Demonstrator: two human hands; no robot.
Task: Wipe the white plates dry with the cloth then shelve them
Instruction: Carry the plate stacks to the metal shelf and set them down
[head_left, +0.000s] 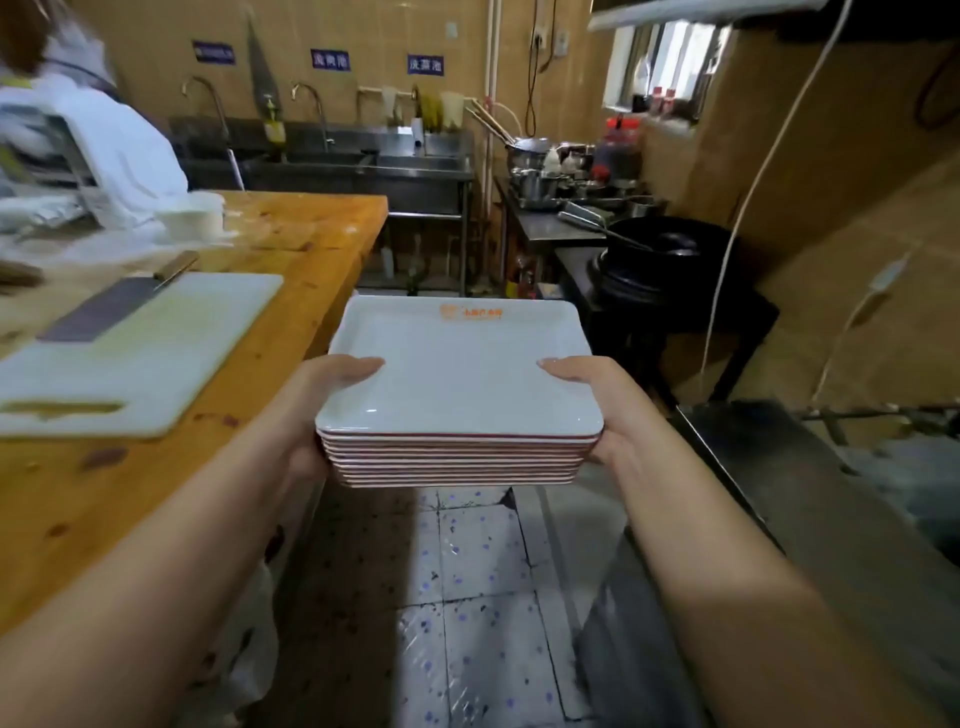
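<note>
Fingers curled under the stack on both sides, thumbs lying flat over the top rim. Left hand (317, 415) grips the left edge, right hand (592, 410) grips the right edge of the stack of white plates (457, 379). Stack is rectangular plates, red-trimmed edges, orange logo near the far rim of the top one. Held level in mid-air over the tiled floor (467, 597), in the aisle between the wooden table (291, 291) on the left and a dark counter (831, 493) on the right. Not touching either.

On the wooden table: white cutting board (156, 364) with a cleaver (111, 306) lying on it, handle pointing away. Further back a white tub (189, 215); a person in white (114, 135) stands at the table's far left end, blurred.

Right of the aisle, further on: black wok (660, 244) on a dark stand, then a steel bench with pots (535, 184).

Far wall: steel sinks (363, 156) with taps, blue signs (330, 61) above. Window (660, 62) top right. White cable (753, 182) hangs down the right side.
</note>
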